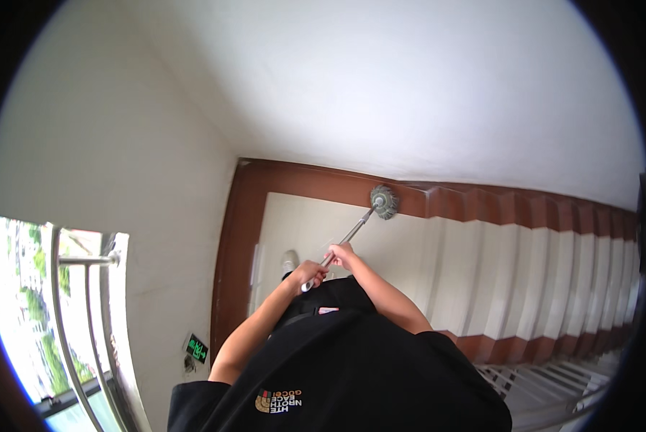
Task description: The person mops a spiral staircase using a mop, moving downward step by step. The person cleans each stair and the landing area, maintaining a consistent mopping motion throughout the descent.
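Observation:
Both my hands grip the metal pole of a mop [357,229]. My left hand [310,274] is closed around the pole near its pale end, close to my waist. Farther along the pole, my right hand [341,255] holds it too. The round grey-green mop head [384,202] rests at the border between the pale landing floor [312,221] and its red-brown edge band [323,181]. From my hands the pole slants away to the upper right.
To the right of the landing runs a flight of stairs [495,275] with red-brown sides, a white railing [549,383] beside it. White walls [409,97] rise ahead and left. At left are a window with metal bars [88,313] and a green exit sign [196,348]. My shoe [289,261] stands on the landing.

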The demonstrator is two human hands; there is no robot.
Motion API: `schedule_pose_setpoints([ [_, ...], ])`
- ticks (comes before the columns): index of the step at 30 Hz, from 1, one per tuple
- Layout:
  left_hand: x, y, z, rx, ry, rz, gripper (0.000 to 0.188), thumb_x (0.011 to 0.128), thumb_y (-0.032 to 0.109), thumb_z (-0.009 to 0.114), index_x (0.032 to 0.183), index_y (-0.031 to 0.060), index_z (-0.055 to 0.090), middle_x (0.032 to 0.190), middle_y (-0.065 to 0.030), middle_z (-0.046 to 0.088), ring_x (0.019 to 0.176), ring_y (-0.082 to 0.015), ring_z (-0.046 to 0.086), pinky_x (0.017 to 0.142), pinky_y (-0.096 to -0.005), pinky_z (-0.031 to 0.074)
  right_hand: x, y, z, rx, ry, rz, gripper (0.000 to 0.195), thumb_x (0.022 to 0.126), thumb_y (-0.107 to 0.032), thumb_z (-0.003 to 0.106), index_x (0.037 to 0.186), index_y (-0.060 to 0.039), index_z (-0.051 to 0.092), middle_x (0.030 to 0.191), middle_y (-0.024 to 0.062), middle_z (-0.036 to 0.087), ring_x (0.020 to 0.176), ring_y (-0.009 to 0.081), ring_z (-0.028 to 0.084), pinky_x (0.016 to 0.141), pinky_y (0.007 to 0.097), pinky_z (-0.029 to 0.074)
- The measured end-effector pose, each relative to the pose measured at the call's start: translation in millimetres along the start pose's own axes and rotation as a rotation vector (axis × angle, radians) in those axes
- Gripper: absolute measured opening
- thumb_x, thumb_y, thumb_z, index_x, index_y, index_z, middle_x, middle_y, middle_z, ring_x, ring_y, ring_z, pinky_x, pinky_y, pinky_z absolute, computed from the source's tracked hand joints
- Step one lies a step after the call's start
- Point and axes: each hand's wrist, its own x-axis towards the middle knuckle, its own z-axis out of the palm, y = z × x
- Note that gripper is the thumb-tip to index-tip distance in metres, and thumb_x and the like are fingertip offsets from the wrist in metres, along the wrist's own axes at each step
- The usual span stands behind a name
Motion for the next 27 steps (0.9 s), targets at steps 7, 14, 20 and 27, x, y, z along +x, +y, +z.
schedule_pose_setpoints([
  [7, -78, -24, -106, -0.339, 0.259, 0.247, 0.008, 0.079, 0.006, 0.044, 0.082, -0.0019, 0.045, 0.062, -0.0038, 0.044, 0.043, -0.0071, 0.039, 0.035, -0.0185, 0.034, 26, 17, 179, -0.523, -0.267, -0.034, 0.082, 0.063, -0.01, 0.056, 0.122, 0.0102, 0.002, 0.06, 0.0122, 0.053, 0.042, 0.016, 0.049, 0.037, 0.0251, 0.04],
  [14, -79, -7, -145, -0.167, 0.378, 0.402, 0.007, 0.079, 0.004, 0.042, 0.085, 0.0023, 0.038, 0.061, -0.0058, 0.043, 0.041, -0.0094, 0.039, 0.033, -0.022, 0.036, 20, 8, 254, -1.323, -0.32, -0.391, 0.06, 0.067, -0.031, 0.055, 0.106, 0.0111, 0.038, 0.091, 0.0281, 0.053, 0.087, 0.035, 0.054, 0.073, 0.0375, 0.045],
  [20, -75, 4, -149, 0.037, 0.228, 0.272, 0.028, 0.074, -0.008, 0.044, 0.096, 0.0059, 0.033, 0.057, -0.004, 0.04, 0.038, -0.0065, 0.037, 0.031, -0.0185, 0.033, -17, -23, 240, -1.102, -0.197, -0.26, 0.047, 0.064, -0.029, 0.057, 0.087, 0.0105, 0.047, 0.073, 0.0213, 0.056, 0.063, 0.0254, 0.056, 0.053, 0.0329, 0.046],
  [27, -55, 47, -87, 0.218, -0.036, -0.018, 0.024, 0.075, -0.006, 0.04, 0.093, 0.0054, 0.03, 0.058, -0.0028, 0.04, 0.04, -0.0064, 0.038, 0.034, -0.0199, 0.036, -24, -41, 144, -0.576, -0.209, -0.061, 0.028, 0.064, -0.019, 0.056, 0.068, 0.0076, 0.05, 0.046, 0.0083, 0.048, 0.04, 0.0143, 0.047, 0.034, 0.0259, 0.037],
])
